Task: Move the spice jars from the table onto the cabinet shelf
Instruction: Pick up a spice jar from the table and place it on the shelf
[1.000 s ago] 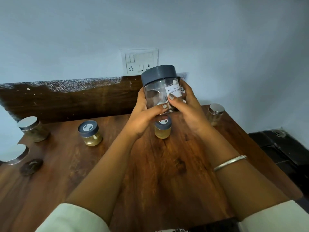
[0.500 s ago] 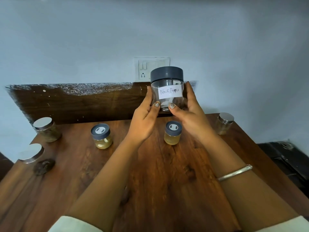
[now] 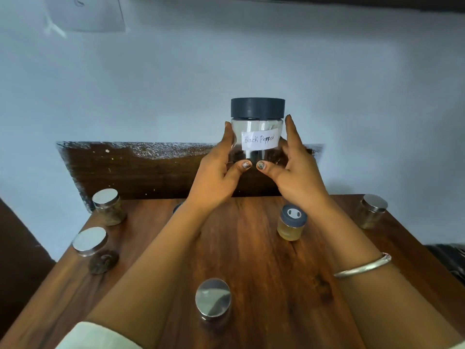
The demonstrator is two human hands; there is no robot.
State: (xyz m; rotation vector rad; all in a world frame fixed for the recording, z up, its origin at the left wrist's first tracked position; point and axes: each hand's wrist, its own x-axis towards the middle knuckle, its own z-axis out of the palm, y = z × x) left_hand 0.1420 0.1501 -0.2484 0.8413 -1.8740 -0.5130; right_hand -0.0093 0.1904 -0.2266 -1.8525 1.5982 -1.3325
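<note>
Head view. The left hand (image 3: pixel 214 182) and right hand (image 3: pixel 297 177) together clasp the Black Pepper jar (image 3: pixel 257 132), held upright in the air above the table's (image 3: pixel 251 260) far edge, thumbs under its front. Other spice jars stand along the table's edges. No cabinet shelf is visible. Good practice, judged: keep the jar level, palms firm on both sides, during the lift.

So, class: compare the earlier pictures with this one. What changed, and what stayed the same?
The pepper jar went up, clear of the table, and turned from tilted to upright with its label facing the camera. Both hands, left and right, kept hold throughout. The small jars on the table stayed put.
</note>
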